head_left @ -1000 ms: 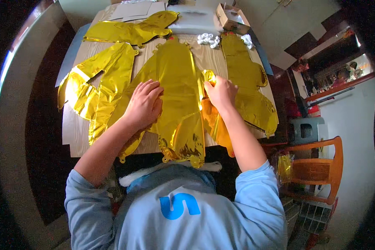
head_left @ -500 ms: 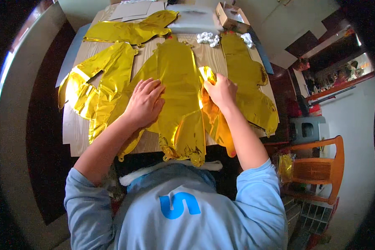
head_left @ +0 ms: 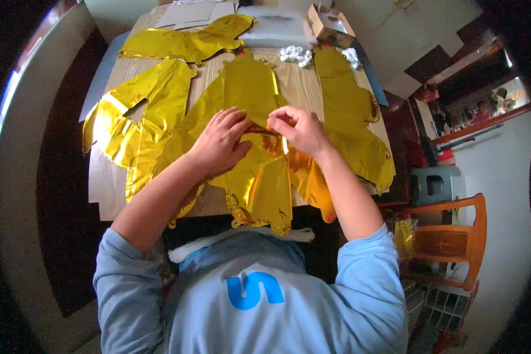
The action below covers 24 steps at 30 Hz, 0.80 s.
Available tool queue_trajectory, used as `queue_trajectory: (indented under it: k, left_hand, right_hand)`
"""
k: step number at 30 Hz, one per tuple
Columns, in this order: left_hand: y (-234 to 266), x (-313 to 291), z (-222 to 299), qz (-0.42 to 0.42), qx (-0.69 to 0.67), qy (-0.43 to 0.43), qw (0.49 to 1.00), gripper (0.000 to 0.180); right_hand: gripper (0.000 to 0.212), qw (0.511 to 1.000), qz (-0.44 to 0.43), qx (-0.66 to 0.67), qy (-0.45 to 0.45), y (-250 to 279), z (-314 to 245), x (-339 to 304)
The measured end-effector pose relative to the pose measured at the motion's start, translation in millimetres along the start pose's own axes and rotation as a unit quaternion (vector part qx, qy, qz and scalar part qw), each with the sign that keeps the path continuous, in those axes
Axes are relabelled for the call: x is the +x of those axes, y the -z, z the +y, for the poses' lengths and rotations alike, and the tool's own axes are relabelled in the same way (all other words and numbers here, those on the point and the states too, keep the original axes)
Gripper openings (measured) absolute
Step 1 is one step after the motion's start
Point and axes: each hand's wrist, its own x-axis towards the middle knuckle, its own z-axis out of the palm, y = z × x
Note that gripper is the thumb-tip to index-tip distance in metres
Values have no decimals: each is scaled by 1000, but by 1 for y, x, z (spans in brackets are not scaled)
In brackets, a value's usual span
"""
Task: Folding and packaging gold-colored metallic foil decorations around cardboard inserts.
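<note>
Flat, uninflated gold foil balloons lie over the wooden tabletop. The middle balloon [head_left: 249, 85] lies under both my hands, its near end reaching over the table's front edge. My left hand [head_left: 221, 141] rests on it with the fingers stretched out and close together, palm down. Just to the right, my right hand [head_left: 301, 131] pinches a folded part of the same foil between thumb and fingers. Between the hands the foil is folded over, with an orange sheen. An orange-gold flap [head_left: 311, 184] hangs below my right hand.
More foil balloons lie at the left [head_left: 165, 97], the right [head_left: 345, 106] and the far left [head_left: 177, 44]. White bunched pieces [head_left: 296, 56] and an open cardboard box [head_left: 331, 25] are at the back. A wooden chair [head_left: 448, 236] stands right of the table.
My right hand has moved left with the pinched foil, folding it over the middle balloon. My left hand has shifted slightly right, so the two hands are closer together.
</note>
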Motion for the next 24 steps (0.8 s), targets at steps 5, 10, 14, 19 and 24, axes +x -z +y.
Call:
queue_trajectory:
  k: [5, 10, 14, 19, 24]
  left_hand:
    - [1, -1, 0, 11, 5, -14, 1000, 43]
    - [-1, 0, 0, 5, 2, -2, 1000, 45]
    - [0, -1, 0, 3, 2, 4, 1000, 46]
    - [-3, -1, -3, 10, 6, -1, 1000, 47]
    - [-2, 0, -3, 3, 1, 4, 1000, 47]
  right_hand:
    - [30, 977, 57, -158, 128, 25, 22, 9]
    - [33, 887, 24, -409, 213, 33, 48, 16]
    - [39, 872, -8, -436, 221, 27, 48, 16]
    - [49, 862, -42, -462, 207, 28, 44, 14]
    - [61, 848, -88, -492, 178, 29, 39, 12]
